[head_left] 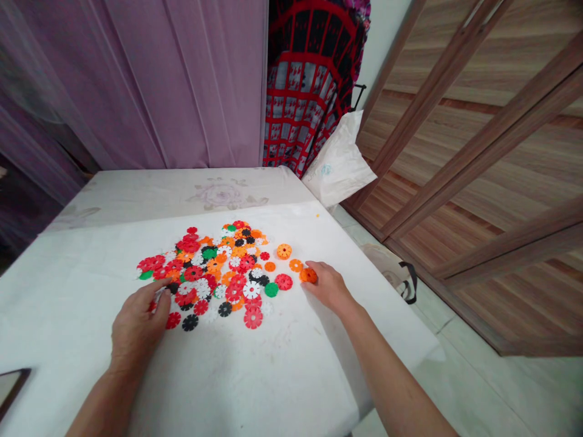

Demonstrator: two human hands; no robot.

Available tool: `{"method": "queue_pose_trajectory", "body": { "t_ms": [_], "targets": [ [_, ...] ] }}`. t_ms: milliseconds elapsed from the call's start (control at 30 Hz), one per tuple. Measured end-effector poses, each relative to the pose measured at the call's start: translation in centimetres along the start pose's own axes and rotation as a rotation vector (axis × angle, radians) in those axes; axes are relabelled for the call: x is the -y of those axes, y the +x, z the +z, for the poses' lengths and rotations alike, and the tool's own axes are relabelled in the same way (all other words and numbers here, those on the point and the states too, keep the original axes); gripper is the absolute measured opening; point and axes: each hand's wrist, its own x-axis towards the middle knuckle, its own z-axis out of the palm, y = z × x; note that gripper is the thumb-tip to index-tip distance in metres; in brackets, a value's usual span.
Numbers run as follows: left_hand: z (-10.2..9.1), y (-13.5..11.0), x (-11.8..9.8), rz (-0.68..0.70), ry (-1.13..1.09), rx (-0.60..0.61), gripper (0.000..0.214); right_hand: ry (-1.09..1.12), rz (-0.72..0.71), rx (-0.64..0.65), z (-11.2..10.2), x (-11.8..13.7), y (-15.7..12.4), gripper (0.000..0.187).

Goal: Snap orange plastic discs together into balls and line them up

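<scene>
A pile of flat plastic snowflake discs (pixel 218 267) in red, orange, white, black and green lies spread on a white table cloth (pixel 255 376). My right hand (pixel 328 287) rests at the pile's right side, its fingertips pinched on an orange disc (pixel 308 275). Two more orange discs (pixel 284 250) lie just left of it. My left hand (pixel 136 325) lies knuckles up at the pile's near left edge, fingers curled onto discs there; what the fingertips hold is hidden.
The table's right edge (pixel 387 291) drops to a tiled floor with a bag (pixel 396 273) beside it. Purple curtains (pixel 136 79) hang behind, with a red and black cloth (pixel 310 85), a white sack (pixel 339 164) and wooden panels (pixel 478 152) to the right. A dark flat object (pixel 11 385) sits at the lower left.
</scene>
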Motion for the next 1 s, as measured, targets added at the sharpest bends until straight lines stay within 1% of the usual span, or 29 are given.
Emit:
{"method": "queue_pose_trajectory", "body": {
  "t_ms": [133,233,433,600,767,1000],
  "targets": [
    [0.1,0.0,0.2,0.000,0.011,0.012,0.033,-0.061,-0.002,0.046,-0.4,0.8,0.4,0.048],
    [0.2,0.0,0.4,-0.003,0.013,0.018,0.036,-0.076,-0.015,0.054,-0.4,0.6,0.8,0.047],
    [0.3,0.0,0.5,-0.016,0.012,0.023,0.038,0.044,0.015,0.020,-0.3,-0.2,1.2,0.054],
    [0.3,0.0,0.6,-0.021,0.002,0.021,0.037,0.099,0.023,-0.053,-0.5,0.7,2.5,0.061],
    [0.4,0.0,0.7,-0.014,-0.004,-0.005,0.035,0.105,0.001,-0.017,0.0,1.6,3.7,0.064],
    [0.5,0.1,0.8,-0.007,0.007,0.010,0.035,0.095,-0.039,-0.009,0.6,1.5,3.9,0.066]
  ]
}}
